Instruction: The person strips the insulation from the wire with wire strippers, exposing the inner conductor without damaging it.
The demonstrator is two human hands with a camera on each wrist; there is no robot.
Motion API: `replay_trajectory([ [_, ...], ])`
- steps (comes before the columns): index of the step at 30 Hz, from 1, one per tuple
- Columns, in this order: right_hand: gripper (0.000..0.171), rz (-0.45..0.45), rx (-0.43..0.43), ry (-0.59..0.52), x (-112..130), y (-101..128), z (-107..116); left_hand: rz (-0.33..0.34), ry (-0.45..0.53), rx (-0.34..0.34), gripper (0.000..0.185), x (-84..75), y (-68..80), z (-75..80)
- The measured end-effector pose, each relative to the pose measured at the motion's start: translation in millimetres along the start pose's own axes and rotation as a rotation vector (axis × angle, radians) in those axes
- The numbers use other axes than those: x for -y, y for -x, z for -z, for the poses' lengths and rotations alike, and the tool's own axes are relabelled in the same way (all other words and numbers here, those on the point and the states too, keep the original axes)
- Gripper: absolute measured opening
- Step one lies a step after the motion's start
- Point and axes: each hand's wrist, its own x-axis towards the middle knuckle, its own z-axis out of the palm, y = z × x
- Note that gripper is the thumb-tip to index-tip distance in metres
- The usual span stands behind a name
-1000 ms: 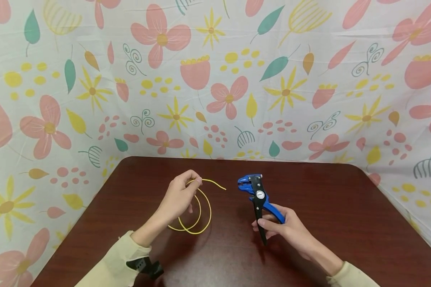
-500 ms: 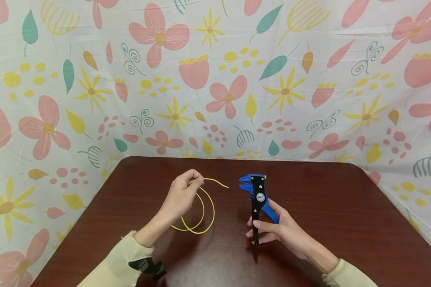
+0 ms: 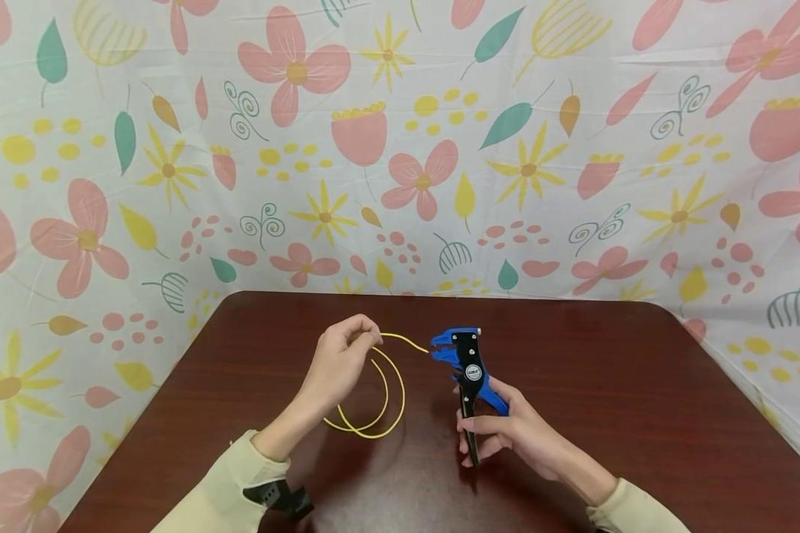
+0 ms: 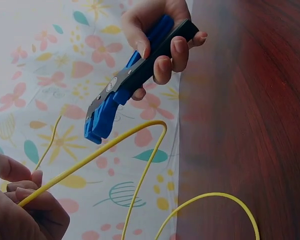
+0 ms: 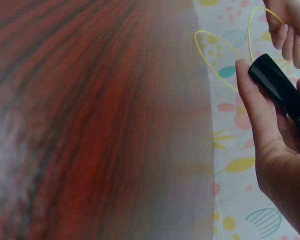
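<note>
Two hands busy: left hand pinches the wire near its free end, right hand wraps the stripper handles above the tabletop. Wire looks light, springy; I'd grip close to the tip.

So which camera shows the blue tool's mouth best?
The left wrist view: the blue wire stripper fills it, its mouth near the yellow wire. The head view shows the stripper whole but small, held by the right hand. The right wrist view shows only a black handle.
</note>
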Motion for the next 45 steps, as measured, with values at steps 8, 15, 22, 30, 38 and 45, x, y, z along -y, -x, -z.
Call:
replay_trajectory([
  [8, 0.033, 0.039, 0.015, 0.032, -2, -3, -4, 0.0, 0.041, 0.003, 0.019, 0.2, 1.5, -2.6],
  [15, 0.03, 0.05, 0.079, -0.007, -4, -5, -5, -0.035, 0.081, -0.015, 0.02, 0.2, 1.9, -5.1],
  [22, 0.03, 0.052, 0.156, -0.031, -7, -6, -6, -0.049, 0.105, -0.001, 0.018, 0.3, 3.0, -7.4],
  [30, 0.028, 0.077, 0.185, -0.085, -6, -7, -9, -0.053, 0.139, 0.089, 0.015, 0.6, 8.6, -8.9],
  [38, 0.025, 0.125, 0.156, -0.059, -3, -9, -14, -0.087, 0.144, 0.075, 0.015, 0.3, 11.5, -9.6],
  [45, 0.024, 0.14, 0.125, -0.05, -3, -10, -18, -0.125, 0.137, 0.056, 0.019, -2.3, 11.3, -10.1],
])
